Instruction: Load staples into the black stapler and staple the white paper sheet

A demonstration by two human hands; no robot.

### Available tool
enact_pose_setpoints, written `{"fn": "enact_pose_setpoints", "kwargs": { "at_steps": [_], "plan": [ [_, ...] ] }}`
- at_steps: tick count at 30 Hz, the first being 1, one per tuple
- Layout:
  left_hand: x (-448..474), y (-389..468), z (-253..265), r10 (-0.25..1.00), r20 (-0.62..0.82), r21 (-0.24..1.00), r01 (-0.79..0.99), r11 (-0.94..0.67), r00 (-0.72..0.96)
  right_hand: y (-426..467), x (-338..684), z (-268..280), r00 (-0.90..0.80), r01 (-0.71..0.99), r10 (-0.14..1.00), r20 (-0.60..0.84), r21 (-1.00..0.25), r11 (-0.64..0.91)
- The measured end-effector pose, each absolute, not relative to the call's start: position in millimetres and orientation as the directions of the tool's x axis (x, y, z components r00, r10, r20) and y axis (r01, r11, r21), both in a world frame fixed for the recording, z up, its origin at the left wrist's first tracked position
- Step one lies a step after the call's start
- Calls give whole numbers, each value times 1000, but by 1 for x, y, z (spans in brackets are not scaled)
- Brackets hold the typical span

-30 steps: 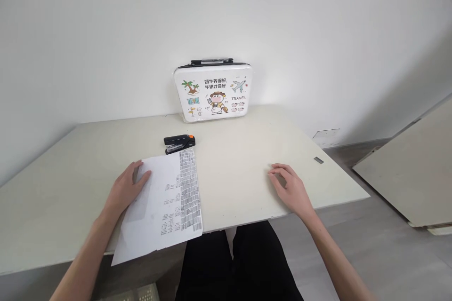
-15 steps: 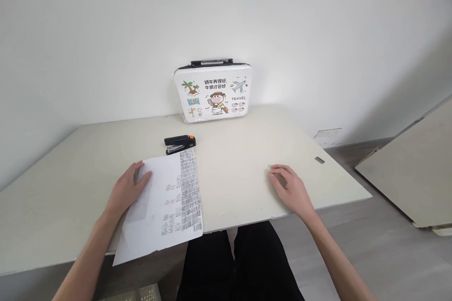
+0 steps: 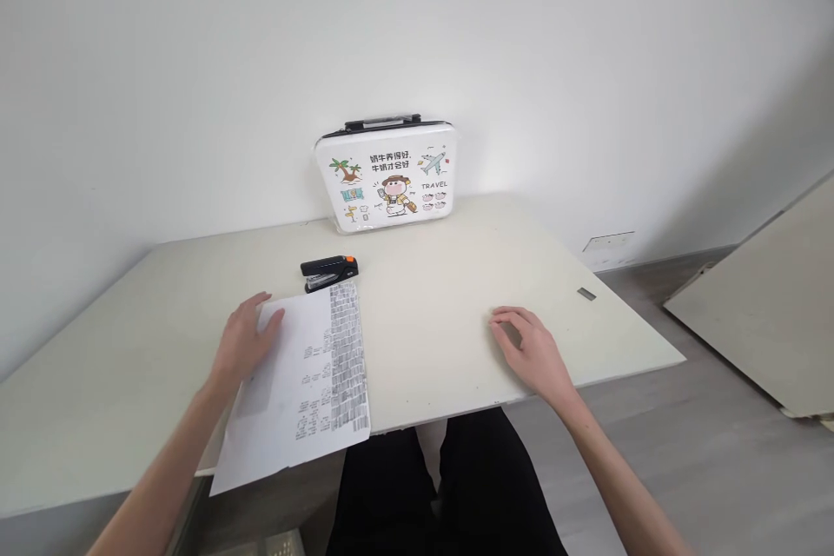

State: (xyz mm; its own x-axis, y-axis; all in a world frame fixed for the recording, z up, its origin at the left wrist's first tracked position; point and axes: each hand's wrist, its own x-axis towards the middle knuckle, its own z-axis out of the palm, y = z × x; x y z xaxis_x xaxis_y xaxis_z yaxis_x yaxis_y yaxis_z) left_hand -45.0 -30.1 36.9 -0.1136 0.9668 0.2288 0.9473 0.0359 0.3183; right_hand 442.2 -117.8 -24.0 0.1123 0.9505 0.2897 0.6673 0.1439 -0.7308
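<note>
A printed sheet of paper [image 3: 293, 400] lies on the left part of the table, its lower edge sticking out past the table's front edge. Dense dark print runs down its right side. My left hand [image 3: 248, 339] rests over the sheet's upper left edge, thumb on the paper and apart from the fingers. Just beyond the sheet's top edge lies a black stapler [image 3: 329, 273] with an orange part. To the right, my right hand [image 3: 529, 346] is on the bare tabletop near the front edge. Its fingers curve loosely, leaving a gap inside the thumb, and hold nothing.
A white cartoon-printed case [image 3: 387, 178] with a black handle stands upright against the wall at the back of the pale table [image 3: 423, 313]. A small slot [image 3: 586, 294] is cut near the table's right edge. Another pale panel [image 3: 769, 313] stands on the floor at right.
The camera view has shifted slightly, so the case and stapler appear a little lower and further left. Both hands keep nearly the same pose and place.
</note>
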Motion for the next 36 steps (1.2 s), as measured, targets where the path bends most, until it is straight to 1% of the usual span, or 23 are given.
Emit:
{"fn": "enact_pose_setpoints", "kwargs": {
  "at_steps": [2, 4, 6, 7, 11, 13, 15, 17, 19, 21, 25, 27, 29, 32, 36],
  "plan": [
    [-30, -14, 43, 945, 327, 264, 961, -88, -3, -118, 442, -24, 106, 673, 949, 297, -724, 151],
    [-13, 7, 52, 918, 382, 197, 961, -193, 106, -117, 442, -24, 102, 675, 949, 298, -722, 154],
    [2, 29, 62, 916, 359, 149, 958, -246, 179, -116, 443, -25, 101, 669, 951, 292, -727, 152],
    [8, 39, 66, 929, 312, 144, 957, -251, 197, -115, 443, -25, 100, 665, 952, 290, -731, 153],
    [19, 67, 77, 986, 66, 236, 957, -167, 155, -113, 444, -26, 99, 658, 948, 302, -734, 165],
    [20, 71, 80, 993, 27, 277, 954, -120, 117, -113, 444, -25, 96, 654, 947, 307, -736, 172],
    [22, 68, 83, 994, 49, 307, 945, -108, 98, -112, 444, -24, 92, 649, 945, 313, -739, 181],
    [28, 61, 88, 990, 107, 358, 926, -124, 91, -112, 444, -24, 95, 645, 942, 321, -741, 188],
    [41, 50, 96, 981, 166, 411, 897, -163, 102, -112, 444, -24, 96, 642, 941, 325, -743, 191],
    [60, 37, 102, 970, 196, 443, 869, -221, 147, -111, 444, -25, 95, 639, 941, 324, -745, 192],
    [114, 4, 101, 918, 192, 442, 805, -396, 346, -111, 444, -25, 108, 618, 945, 308, -766, 179],
    [142, -14, 92, 883, 165, 445, 766, -465, 440, -111, 444, -22, 125, 590, 949, 291, -790, 165],
    [167, -31, 79, 851, 169, 460, 724, -514, 497, -112, 444, -17, 157, 552, 952, 263, -822, 137],
    [196, -51, 61, 822, 187, 516, 658, -548, 537, -115, 442, -8, 203, 488, 958, 202, -869, 80],
    [216, -62, 48, 817, 178, 579, 613, -537, 548, -118, 440, 0, 213, 438, 966, 148, -898, 41]
  ]
}}
